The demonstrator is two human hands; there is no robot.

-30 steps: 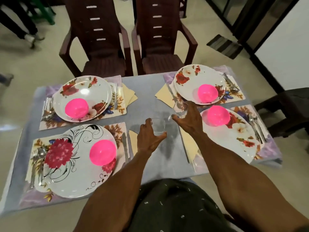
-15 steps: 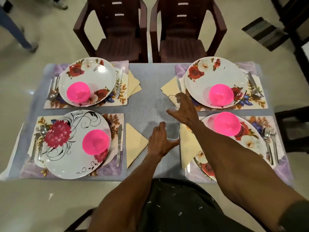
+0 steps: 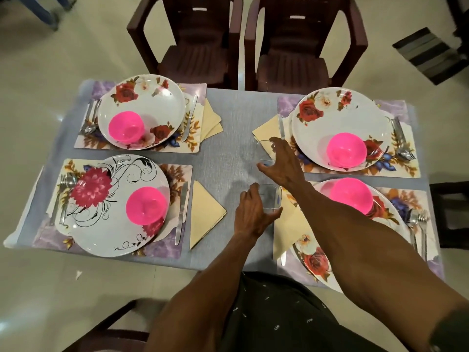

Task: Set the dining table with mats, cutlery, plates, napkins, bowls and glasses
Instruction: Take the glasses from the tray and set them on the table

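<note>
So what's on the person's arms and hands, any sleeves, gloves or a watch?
Both forearms are bare: no sleeves or gloves. The left hand and right hand show no rings that I can make out. A dark band, perhaps a sleeve cuff, shows at the frame's lower right corner.

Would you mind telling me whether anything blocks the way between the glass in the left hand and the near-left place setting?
Nothing visible does. The left hand holds the glass over bare tablecloth; only the flat yellow napkin lies beside the near-left mat.

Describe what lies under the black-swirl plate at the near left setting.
A floral mat lies under the plate, its edges showing around the rim. A pink bowl sits on top. Anything else beneath the plate is covered.
</note>
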